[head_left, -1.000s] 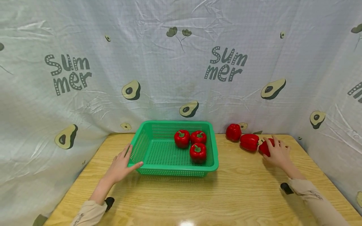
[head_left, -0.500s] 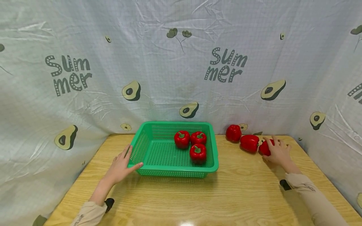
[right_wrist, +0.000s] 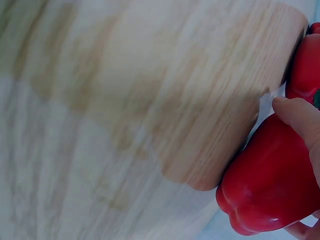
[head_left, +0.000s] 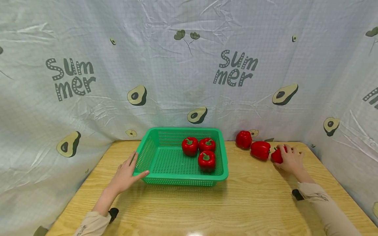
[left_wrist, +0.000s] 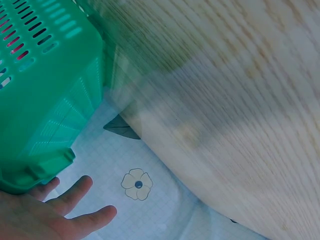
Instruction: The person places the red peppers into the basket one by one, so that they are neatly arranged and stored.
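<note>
Bright, even overhead light, glare spot on the table (head_left: 195, 233), bowed wide-angle edges, blurred wrist views.

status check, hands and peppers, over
Right hand grips the nearest loose pepper on the table. Left hand rests open on the green basket corner. Three peppers in the basket, two more loose. Nothing in the way.
</note>
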Demonstrator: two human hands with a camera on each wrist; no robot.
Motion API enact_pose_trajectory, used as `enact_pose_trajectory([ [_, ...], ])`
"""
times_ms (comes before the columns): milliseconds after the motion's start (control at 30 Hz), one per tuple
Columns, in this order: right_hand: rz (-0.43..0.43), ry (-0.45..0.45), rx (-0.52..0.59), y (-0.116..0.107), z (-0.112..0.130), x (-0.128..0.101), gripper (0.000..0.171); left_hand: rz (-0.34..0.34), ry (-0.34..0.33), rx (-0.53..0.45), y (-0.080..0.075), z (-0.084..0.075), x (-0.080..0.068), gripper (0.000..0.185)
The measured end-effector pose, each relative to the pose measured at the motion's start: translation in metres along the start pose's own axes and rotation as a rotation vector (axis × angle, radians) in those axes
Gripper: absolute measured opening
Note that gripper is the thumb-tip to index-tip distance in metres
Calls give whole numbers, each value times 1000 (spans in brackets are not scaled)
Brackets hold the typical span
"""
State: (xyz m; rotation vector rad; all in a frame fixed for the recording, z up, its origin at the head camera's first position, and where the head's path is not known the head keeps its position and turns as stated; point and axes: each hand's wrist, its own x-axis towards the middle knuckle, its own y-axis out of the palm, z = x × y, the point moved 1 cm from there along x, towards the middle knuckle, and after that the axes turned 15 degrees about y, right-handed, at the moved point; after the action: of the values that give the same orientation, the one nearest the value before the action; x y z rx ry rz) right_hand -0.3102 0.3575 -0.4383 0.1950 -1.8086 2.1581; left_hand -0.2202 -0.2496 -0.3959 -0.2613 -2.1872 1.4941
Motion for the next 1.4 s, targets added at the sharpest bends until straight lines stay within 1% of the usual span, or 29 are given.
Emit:
enact_pose_trajectory([
  [100, -18, 10, -10, -2, -1, -2, 68, -1, 2, 4, 0, 0, 0, 90],
  [267, -56, 6, 18, -6, -2, -5, 66, -2, 1, 5, 1, 0, 0, 90],
  [533, -133, -40, 22, -13, -2, -13, 65, -13, 1, -1, 2, 1, 0, 89],
  [767, -161, -58, 31, -19, 3, -22, 65, -4, -1, -8, 3, 1, -1, 90],
  [867, -186, -65, 33, -22, 8, -25, 66, -8, 1, -8, 2, 0, -1, 89],
  [967, -210, -74, 36, -25, 16, -27, 71, -10, 4, -6, 2, 0, 0, 89],
  [1133, -217, -121, 25, -30, 31, -30, 80, -8, 7, -4, 2, 1, 0, 89],
  [1400, -241, -216, 48, -36, 53, -32, 72, -7, 6, -11, 3, 2, 0, 89],
])
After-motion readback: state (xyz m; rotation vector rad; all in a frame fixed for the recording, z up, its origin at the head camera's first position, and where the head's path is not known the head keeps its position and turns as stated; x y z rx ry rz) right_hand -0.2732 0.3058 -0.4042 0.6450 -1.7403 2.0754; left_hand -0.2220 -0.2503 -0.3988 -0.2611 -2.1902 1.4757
